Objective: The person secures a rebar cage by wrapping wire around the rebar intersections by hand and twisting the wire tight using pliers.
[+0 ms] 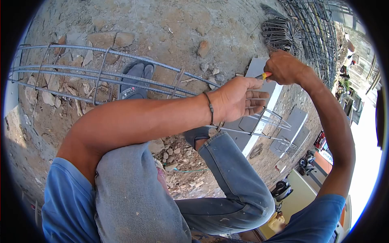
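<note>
A long rebar cage (162, 83) of ribbed steel bars with square stirrups runs from the left across to the grey plank. Above its bars, my left hand (237, 99) has its palm up and its fingers stretched apart. A dark cord circles that wrist. My right hand (285, 67) is closed around a hand tool (266, 75) with a yellow and red handle; its dark end lies close to my left thumb. I cannot tell whether they touch, and the tool's tip is hidden.
The cage passes over a grey plank (239, 139) with a white side. A grey block (289, 129) stands at its end. Bundled steel pieces (281, 34) and stacked rebar cages (314, 34) lie far right. Stones (123, 39) litter the ground. Motorcycles (281, 189) and another person (349, 54) are beyond.
</note>
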